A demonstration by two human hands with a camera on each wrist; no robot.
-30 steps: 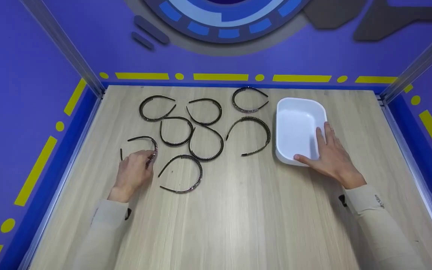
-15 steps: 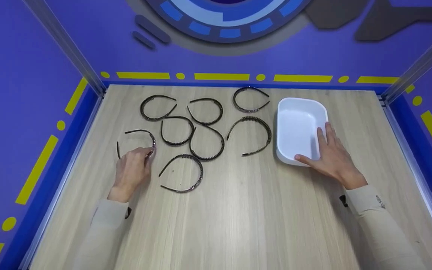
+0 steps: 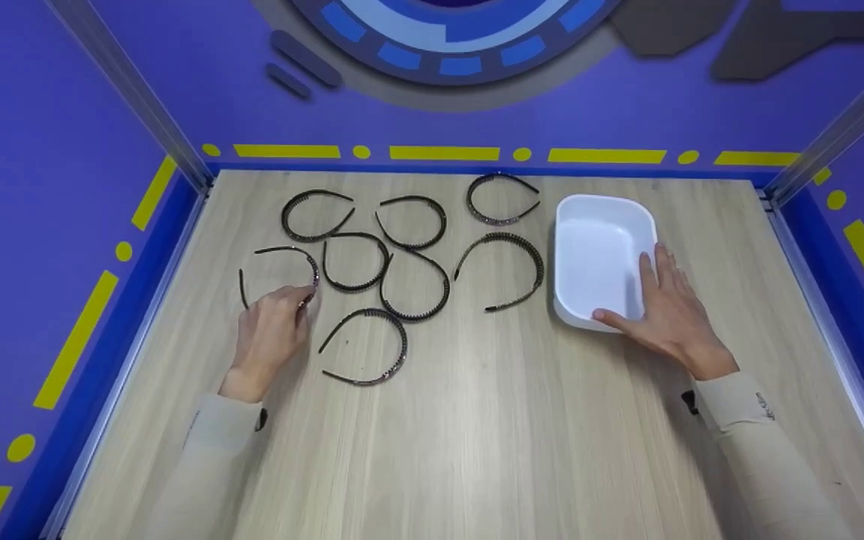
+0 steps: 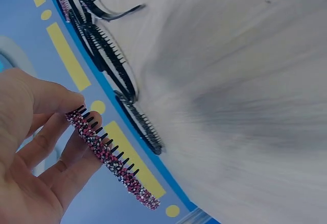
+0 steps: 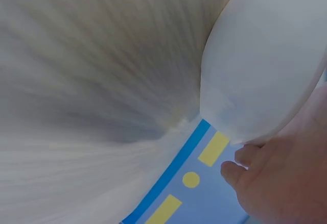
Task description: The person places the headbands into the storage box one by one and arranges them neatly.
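My left hand (image 3: 271,330) pinches a glittery headband (image 4: 113,162), loose headbands (image 3: 404,341) to its right; right hand (image 3: 668,322) spread against the white tub (image 3: 593,270). Lifting step, I judge; next move calls for a steady pinch.

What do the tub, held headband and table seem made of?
Tub: probably plastic, smooth and softly shiny, with rounded corners.
Held headband: likely black plastic, judging by its teeth; pink and white specks give a grainy, perhaps glitter finish.
Table: wood or wood-look laminate; pale grain shows, but which is unclear.
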